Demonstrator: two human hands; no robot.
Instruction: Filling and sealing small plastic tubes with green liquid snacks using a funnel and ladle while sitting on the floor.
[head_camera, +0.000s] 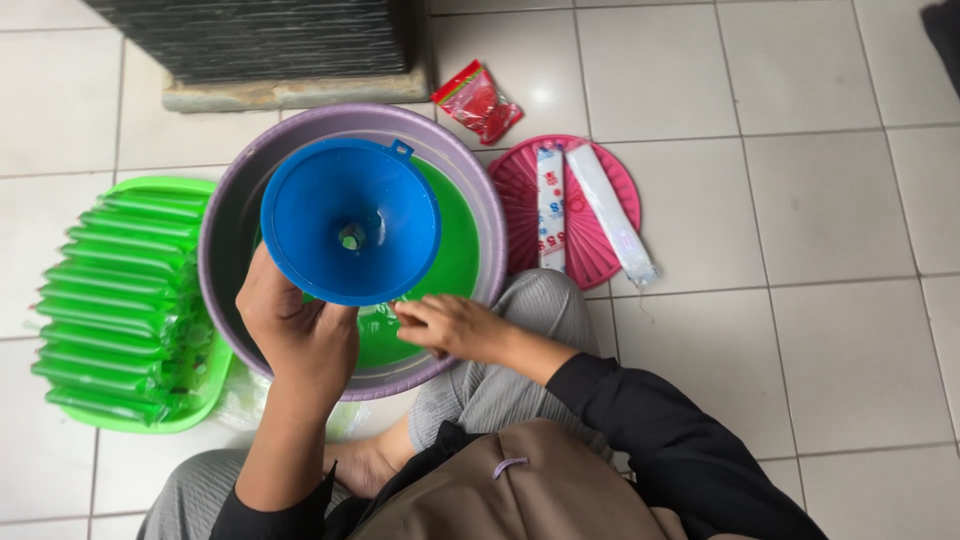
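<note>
White tiled floor (800, 200), I'm seated on it. My left hand (300, 335) is wrapped around the rim of a blue funnel (350, 220), holding it over a purple basin (230, 215) of green liquid (455, 250). My right hand (450, 325) pinches a thin clear plastic bag (378, 325) just under the funnel. Green tray (140, 420) of filled green tubes (115, 300) on my left; pink lid (525, 185) with two packets beyond the basin.
</note>
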